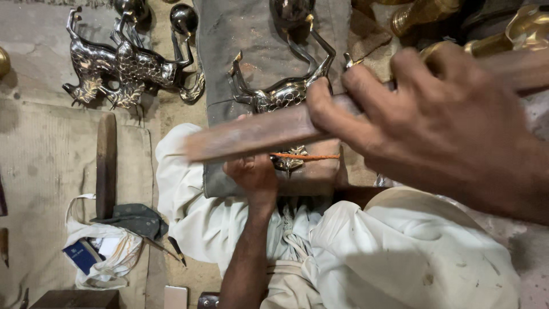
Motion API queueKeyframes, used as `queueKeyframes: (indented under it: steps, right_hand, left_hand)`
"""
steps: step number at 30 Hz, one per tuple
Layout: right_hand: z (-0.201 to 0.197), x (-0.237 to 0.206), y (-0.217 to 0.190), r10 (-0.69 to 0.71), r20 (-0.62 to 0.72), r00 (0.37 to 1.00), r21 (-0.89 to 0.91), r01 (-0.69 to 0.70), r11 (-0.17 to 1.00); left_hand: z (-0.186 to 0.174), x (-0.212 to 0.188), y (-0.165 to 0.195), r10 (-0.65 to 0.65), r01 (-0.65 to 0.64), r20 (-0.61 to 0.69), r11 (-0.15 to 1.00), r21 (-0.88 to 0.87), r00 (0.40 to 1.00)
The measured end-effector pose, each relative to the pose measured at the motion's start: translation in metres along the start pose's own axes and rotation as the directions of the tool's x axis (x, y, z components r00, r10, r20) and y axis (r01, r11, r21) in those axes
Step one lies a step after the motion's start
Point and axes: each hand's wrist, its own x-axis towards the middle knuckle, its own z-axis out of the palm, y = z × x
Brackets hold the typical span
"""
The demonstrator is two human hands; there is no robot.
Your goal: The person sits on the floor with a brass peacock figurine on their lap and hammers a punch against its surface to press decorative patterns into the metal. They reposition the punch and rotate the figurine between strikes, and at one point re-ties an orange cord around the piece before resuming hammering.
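Head view. My right hand (434, 120) is clenched around a long flat wooden bar (257, 133), gripping it at its near end; the bar runs away from my grip to the left and is blurred, so its exact edge cannot be read. Just beneath the bar, my left hand (254, 174) is closed on a thin orange tool (306, 156), whose tip lies to the right of my fingers against the lower part of a silver deer figure (286, 91). The figure lies on a grey padded block (251, 34) that rests against my knees, directly ahead of my left hand, its legs and antlers pointing away from me.

As for progress, I judge the work on this figure to be under way and not finished: the tool is touching the metal and the bar is raised over it. Far to the left of my left hand, well apart from it, two similar silver deer figures (123, 66) lie on the floor cloth (40, 154) beside round metal balls (183, 18); whether those are finished cannot be told. Brass pieces (420, 12) lie beyond my right hand. A spare wooden bar (106, 163) and a white bag (108, 252) lie left of my lap.
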Motion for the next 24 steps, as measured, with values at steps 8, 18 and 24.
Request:
queueKeyframes:
  steps: [8, 18, 24]
  right_hand:
    - [0.012, -0.01, -0.005, 0.051, -0.078, 0.996, 0.267, -0.028, 0.963]
    - [0.017, -0.015, 0.0, 0.059, -0.073, 0.996, 0.023, -0.058, 0.998]
    - [0.015, -0.016, 0.003, 0.152, 0.039, 0.988, 0.315, -0.157, 0.936]
  left_hand:
    - [-0.003, -0.013, -0.012, -0.01, 0.009, -0.026, 0.998, -0.06, 1.0]
    - [-0.003, 0.0, -0.013, -0.231, 0.192, -0.167, 0.957, -0.219, 0.959]
    - [-0.022, 0.023, -0.007, -0.269, 0.267, 0.001, 0.955, -0.125, 0.963]
